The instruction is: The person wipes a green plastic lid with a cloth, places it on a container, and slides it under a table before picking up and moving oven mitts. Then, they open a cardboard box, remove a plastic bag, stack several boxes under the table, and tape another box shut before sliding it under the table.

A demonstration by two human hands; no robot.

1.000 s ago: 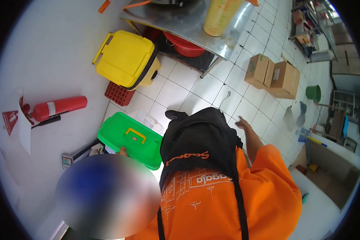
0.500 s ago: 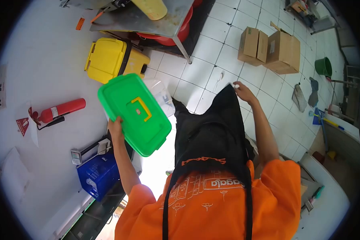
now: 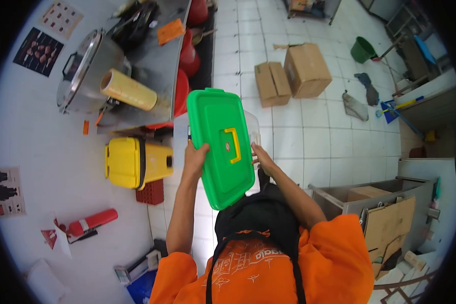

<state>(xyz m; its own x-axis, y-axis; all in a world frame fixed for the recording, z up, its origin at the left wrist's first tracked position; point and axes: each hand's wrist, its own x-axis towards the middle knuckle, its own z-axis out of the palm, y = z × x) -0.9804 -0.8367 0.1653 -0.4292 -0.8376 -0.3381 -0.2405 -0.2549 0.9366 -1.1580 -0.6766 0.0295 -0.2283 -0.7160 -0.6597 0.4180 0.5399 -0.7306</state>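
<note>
The green lid with its yellow handle is in front of the body, held in the air above the tiled floor. It is tilted, and its long sides run away from the person. The left hand grips the left edge of the lid; its thumb lies on the top face, and the other fingers are hidden under the lid. The right hand is at the right edge, with the fingers a little spread and bent. I cannot tell if they press the lid or the clear plastic box. This box is behind the lid and shows at both sides of it; if the two touch, I cannot tell.

To the left of the lid stands the yellow bin, and just beside it is the red crate. Farther than the bin, left of the lid, the metal counter carries a yellowish roll. Beyond the lid, to its right, two cardboard boxes stand on the floor, side by side.
</note>
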